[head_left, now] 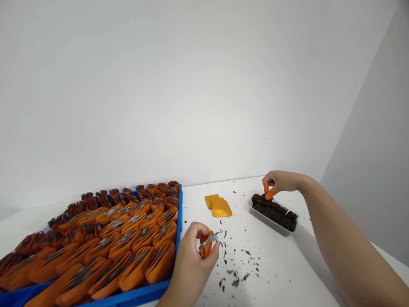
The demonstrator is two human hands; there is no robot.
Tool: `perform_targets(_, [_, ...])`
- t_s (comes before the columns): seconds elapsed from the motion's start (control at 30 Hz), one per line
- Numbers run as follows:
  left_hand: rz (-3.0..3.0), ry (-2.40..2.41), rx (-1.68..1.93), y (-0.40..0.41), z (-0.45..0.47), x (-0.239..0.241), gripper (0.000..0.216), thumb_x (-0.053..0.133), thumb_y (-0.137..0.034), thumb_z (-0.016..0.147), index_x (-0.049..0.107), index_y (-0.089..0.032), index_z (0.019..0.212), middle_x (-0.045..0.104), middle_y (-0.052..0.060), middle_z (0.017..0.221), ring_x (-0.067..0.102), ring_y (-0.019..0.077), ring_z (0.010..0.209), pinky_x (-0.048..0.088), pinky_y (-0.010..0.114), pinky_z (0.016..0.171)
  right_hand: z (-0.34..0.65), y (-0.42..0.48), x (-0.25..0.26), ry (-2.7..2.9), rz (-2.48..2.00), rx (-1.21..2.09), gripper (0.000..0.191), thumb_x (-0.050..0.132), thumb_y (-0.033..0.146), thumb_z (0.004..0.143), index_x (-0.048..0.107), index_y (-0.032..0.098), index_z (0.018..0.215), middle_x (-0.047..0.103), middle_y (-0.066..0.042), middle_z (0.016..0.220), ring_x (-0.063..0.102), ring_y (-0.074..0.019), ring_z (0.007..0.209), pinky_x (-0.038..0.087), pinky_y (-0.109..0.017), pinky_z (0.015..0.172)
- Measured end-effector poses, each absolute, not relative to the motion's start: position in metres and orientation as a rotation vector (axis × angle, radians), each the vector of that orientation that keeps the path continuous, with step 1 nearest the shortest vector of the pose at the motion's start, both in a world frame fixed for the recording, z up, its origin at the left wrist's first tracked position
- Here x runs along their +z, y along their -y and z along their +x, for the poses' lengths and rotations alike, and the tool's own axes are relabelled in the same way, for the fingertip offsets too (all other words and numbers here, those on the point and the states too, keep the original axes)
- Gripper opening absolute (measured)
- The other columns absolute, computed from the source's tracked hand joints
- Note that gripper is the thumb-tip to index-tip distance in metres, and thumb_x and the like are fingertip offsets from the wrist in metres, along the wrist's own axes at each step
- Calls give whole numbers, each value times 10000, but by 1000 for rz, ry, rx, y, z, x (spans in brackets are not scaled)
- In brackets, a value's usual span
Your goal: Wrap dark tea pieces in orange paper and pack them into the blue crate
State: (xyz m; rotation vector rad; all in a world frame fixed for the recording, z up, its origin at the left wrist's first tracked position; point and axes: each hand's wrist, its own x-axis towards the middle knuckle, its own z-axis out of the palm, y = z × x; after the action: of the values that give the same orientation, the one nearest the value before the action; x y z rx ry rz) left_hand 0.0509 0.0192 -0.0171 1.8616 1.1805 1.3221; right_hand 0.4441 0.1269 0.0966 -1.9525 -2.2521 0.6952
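Note:
My left hand [194, 253] is closed round a small orange pouch [206, 247] with a grey strip across its top, held just right of the blue tray [153, 292]. My right hand [281, 182] reaches out over the far end of a clear plastic dish [266, 219] of dark brown pieces [276, 211]. Its thumb and forefinger wear orange finger cots and pinch together at the dark pieces; what sits between them is too small to make out.
The blue tray is packed with several rows of filled orange pouches [128, 238]. Flat orange pouches [219, 207] lie in a small pile on the white table [277, 264]. Dark crumbs [234, 273] are scattered in front of my left hand. A white wall stands behind.

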Motion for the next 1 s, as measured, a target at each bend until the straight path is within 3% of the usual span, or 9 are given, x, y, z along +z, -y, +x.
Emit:
perform_targets(0.17, [1739, -1147, 1236, -19, 51, -20, 287, 788, -326, 805, 574, -244, 978, 706, 94, 1112, 703, 283, 1015, 594, 282, 571, 450, -121, 103, 2210, -1946, 661, 509, 888, 696, 621, 730, 224, 729, 300, 50, 698, 271, -135, 652, 213, -312, 609])
perform_targets(0.3, [1695, -1125, 1237, -18, 52, -20, 326, 819, -299, 780, 563, -247, 976, 722, 97, 1167, 721, 300, 1075, 602, 277, 571, 434, -113, 115, 2171, -1766, 633, 481, 862, 662, 731, 690, 214, 703, 275, 54, 710, 266, -129, 650, 219, -310, 602])
perform_targets(0.43, [1657, -1113, 1262, -16, 53, -20, 368, 850, -290, 765, 559, -245, 986, 720, 94, 1174, 717, 296, 1077, 600, 267, 568, 383, -105, 122, 2184, -1169, 748, 374, 866, 571, 824, 757, 215, 791, 289, 63, 735, 318, -126, 675, 297, -299, 631])
perform_targets(0.63, [1573, -1080, 1307, -19, 53, -24, 438, 892, -287, 734, 562, -236, 1017, 695, 93, 1195, 701, 288, 1088, 574, 229, 536, 292, -93, 98, 1952, -506, 1061, 249, 977, 370, 768, 790, 205, 768, 333, 74, 734, 337, -96, 635, 314, -268, 548])
perform_targets(0.8, [1514, -1050, 1310, -18, 54, -23, 475, 927, -297, 702, 590, -218, 1026, 707, 79, 1108, 713, 248, 960, 555, 200, 504, 263, -89, 72, 1791, -391, 1354, 207, 991, 308, 750, 808, 230, 807, 304, 80, 765, 327, -64, 552, 305, -266, 469])
perform_targets(1.0, [1433, -1019, 1283, -18, 55, -19, 518, 935, -308, 679, 542, -229, 1007, 693, 102, 1161, 722, 288, 993, 574, 229, 446, 260, -100, 53, 1786, -399, 1356, 252, 1008, 345, 727, 804, 224, 810, 292, 78, 749, 317, -86, 600, 317, -271, 506])
